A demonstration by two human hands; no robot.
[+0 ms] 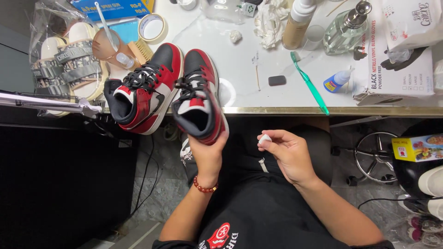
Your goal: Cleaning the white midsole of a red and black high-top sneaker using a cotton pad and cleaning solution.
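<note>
Cluttered white bench (258, 69). Left hand (207, 154) grips sneaker (199, 99) heel; right hand (288, 152) pinches white pad (265, 138). Wiping step; pad must reach the shoe.

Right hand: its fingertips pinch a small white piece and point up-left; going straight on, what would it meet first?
Probably the red-and-black sneaker that the left hand holds; the right hand with its white piece points toward its heel, though depth is unclear.
</note>
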